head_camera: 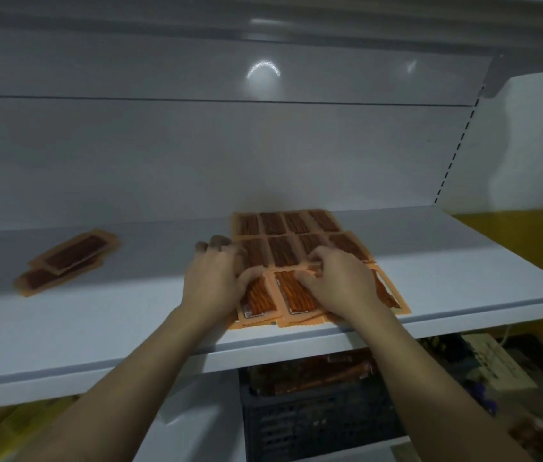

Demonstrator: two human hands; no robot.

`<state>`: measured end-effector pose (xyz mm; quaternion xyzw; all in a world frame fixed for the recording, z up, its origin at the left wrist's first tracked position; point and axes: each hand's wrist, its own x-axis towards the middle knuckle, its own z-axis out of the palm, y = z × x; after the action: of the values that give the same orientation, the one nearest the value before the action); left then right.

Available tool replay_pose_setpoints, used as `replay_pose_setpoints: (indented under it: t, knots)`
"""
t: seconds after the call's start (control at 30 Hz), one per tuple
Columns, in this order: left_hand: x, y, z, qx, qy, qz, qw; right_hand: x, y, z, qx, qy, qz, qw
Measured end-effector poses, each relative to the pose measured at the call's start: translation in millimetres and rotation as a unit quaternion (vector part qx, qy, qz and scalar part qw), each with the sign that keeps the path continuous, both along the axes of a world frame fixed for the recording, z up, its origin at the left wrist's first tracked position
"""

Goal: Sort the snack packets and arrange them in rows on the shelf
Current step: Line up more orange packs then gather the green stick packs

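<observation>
Orange snack packets lie flat in rows on the white shelf, right of its middle. The front row reaches the shelf's front edge. My left hand rests on the left end of that row, thumb on a packet and fingers curled over the row behind. My right hand lies on the right part of the row, fingertips pinching the top edge of a front packet. A small loose pile of the same packets sits at the shelf's left.
The shelf's white back panel rises behind the rows. Below the shelf stands a dark plastic crate holding more orange packets. A printed carton sits to its right. A yellow wall shows at the far right.
</observation>
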<state>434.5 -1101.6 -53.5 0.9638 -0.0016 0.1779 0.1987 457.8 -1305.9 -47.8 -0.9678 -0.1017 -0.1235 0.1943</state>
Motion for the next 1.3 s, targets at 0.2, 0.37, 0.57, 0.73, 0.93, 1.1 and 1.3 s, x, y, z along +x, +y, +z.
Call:
replay_pose_setpoints:
  t: [0.2, 0.37, 0.57, 0.73, 0.93, 1.1, 1.3]
  knots:
    - [-28, -1, -8, 0.07, 0.042, -0.01, 0.997, -14, -7, -6, -0.061, 0.027, 0.153, 0.986]
    - [-33, 3, -16, 0.074, 0.077, -0.054, 0.993, -21, -2, -9, -0.039, 0.027, 0.154, 0.987]
    - [-36, 12, -20, 0.062, 0.085, -0.096, 0.99, -23, 4, -11, -0.055, 0.014, 0.13, 0.99]
    - [-38, 14, -19, 0.059, 0.075, -0.098, 0.991, -25, 9, -8, -0.073, -0.007, 0.114, 0.991]
    - [-40, 46, -10, 0.052, 0.049, -0.047, 0.996, -25, 50, 14, -0.062, -0.05, 0.12, 0.99]
    - [-41, 109, -3, 0.084, 0.033, 0.037, 0.995, -17, 128, 23, -0.073, -0.008, 0.187, 0.98]
    - [-50, 185, 6, 0.111, 0.048, 0.112, 0.986, -5, 236, 14, -0.102, 0.03, 0.238, 0.965]
